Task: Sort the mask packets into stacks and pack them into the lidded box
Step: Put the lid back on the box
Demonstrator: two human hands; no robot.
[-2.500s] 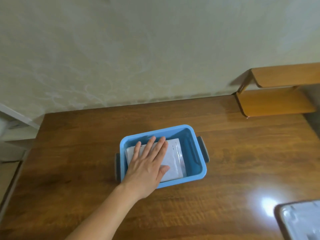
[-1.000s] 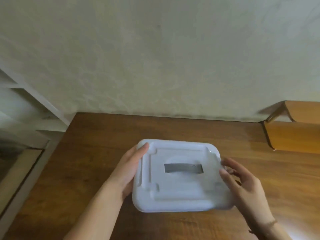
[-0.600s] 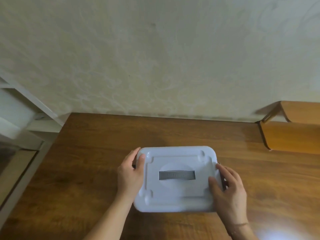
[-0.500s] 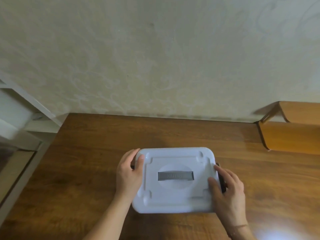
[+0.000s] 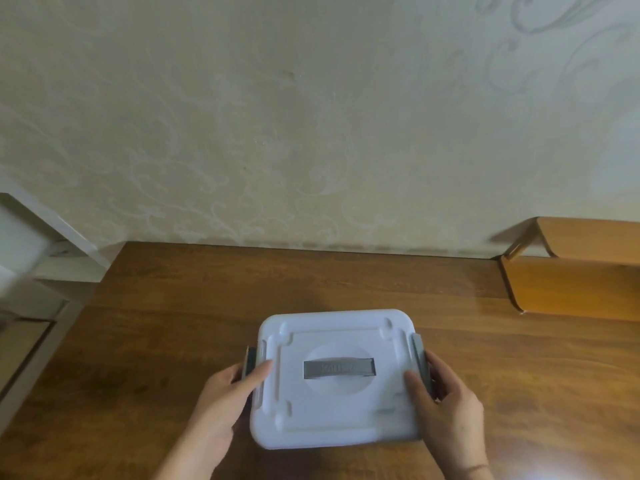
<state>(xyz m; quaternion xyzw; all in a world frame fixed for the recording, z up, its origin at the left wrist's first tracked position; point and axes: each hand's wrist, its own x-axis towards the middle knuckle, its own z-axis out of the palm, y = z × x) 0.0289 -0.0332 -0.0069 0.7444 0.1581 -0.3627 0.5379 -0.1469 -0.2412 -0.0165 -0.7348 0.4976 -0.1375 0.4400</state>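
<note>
Head view: both hands at the side clasps of the lidded box.
Left hand curls round the left grey clasp, thumb on the white lid; right hand grips the right clasp. Box sits mid-table; wooden shelf far right, by the wall.

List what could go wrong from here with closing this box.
1. The grey side clips look flipped out, not yet snapped over the white lid; if one stays unlatched, the lid may lift off when the box is carried by the grey handle.
2. The left hand and right hand each have a thumb on the lid beside a clip; skin could get pinched as the clips close.
3. The lid hides the packets, so a packet edge trapped under the rim would go unnoticed.
</note>
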